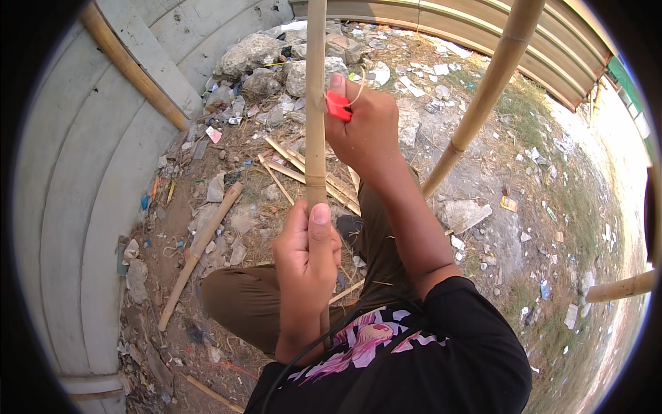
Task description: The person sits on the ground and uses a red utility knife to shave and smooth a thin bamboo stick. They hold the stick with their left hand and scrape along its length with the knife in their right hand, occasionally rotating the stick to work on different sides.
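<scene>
Upright in front of me stands a slim bamboo pole (315, 148), running out of view at the top. My left hand (307, 255) is wrapped round its lower part just below a node, thumb pressed along the front. Higher up, my right hand (369, 127) is closed on a red-handled cutter (338, 106), held against the pole's right side. Its blade is not plainly visible. A thin pale bamboo shaving (362, 86) curls up beside my right thumb. Behind the pole, several split bamboo strips (341, 193) lie on the ground.
A thicker bamboo pole (476, 107) slants up at the right. One cut bamboo length (200, 259) lies at left, near a grey panelled wall (65, 186). Rocks (248, 56) and scattered litter cover the ground toward a corrugated fence (455, 21). Another bamboo end (620, 286) juts in from the right.
</scene>
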`<state>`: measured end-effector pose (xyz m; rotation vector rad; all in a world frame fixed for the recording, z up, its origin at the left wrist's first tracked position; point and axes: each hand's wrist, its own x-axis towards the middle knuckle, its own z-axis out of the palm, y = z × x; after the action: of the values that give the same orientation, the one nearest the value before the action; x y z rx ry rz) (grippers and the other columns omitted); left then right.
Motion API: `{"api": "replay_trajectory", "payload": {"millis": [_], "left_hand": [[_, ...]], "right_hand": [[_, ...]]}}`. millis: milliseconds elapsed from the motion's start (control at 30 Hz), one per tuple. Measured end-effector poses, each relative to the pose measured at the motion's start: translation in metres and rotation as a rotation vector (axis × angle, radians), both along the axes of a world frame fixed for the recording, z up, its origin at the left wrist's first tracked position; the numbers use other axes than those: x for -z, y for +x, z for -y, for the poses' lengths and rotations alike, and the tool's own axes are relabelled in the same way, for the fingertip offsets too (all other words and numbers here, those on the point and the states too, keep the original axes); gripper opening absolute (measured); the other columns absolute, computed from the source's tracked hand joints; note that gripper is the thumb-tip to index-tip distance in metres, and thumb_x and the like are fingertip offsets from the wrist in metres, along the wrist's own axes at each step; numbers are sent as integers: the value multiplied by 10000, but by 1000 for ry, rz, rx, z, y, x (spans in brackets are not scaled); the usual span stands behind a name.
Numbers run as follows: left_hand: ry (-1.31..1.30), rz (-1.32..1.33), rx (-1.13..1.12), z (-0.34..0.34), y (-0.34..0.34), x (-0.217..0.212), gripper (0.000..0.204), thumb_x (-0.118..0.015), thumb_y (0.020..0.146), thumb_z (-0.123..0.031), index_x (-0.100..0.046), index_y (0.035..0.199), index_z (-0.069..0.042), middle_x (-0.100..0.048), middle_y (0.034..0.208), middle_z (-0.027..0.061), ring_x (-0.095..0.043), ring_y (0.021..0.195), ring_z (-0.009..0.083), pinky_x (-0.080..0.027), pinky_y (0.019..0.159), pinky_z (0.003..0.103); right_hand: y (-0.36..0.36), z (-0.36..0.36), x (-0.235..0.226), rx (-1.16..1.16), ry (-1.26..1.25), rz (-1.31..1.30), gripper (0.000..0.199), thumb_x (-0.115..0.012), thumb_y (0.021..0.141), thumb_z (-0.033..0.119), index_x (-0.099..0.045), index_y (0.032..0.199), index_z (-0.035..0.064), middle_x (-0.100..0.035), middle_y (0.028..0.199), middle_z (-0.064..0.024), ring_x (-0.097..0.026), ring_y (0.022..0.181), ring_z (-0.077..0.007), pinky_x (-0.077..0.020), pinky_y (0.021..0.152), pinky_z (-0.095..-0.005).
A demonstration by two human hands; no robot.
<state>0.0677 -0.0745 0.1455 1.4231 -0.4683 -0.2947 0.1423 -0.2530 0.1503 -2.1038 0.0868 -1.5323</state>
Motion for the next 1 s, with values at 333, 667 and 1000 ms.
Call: {"api": "replay_trajectory", "payload": {"millis": [333, 667, 1000], "left_hand": [[46, -34, 114, 11, -12, 3, 311, -465, 1115, -302, -461, 890, -87, -384, 642, -62, -322, 516, 1, -266, 443, 189], [-9, -344, 329, -10, 36, -18, 402, -383, 1122, -432, -436, 906, -97, -423, 677, -18, -346, 505, 28, -312, 441, 201], [-84, -392, 281, -53, 75, -93, 426, -367, 1119, -460, -365, 830, -147, -327, 601, -43, -205, 414, 7, -175, 323, 192]], "right_hand": [[83, 157, -120, 440, 154, -98, 459, -571, 976, 342, -727, 821, -62, -699, 801, -295, -700, 791, -472, -556, 742, -536], [5, 115, -39, -120, 270, -183, 526, -581, 1026, 323, -473, 623, 2, -397, 502, -74, -376, 486, -178, -341, 498, -381], [-109, 44, 65, -237, 423, -248, 439, -566, 1050, 187, -474, 662, 4, -335, 538, -31, -285, 514, -122, -281, 484, -342]]}}
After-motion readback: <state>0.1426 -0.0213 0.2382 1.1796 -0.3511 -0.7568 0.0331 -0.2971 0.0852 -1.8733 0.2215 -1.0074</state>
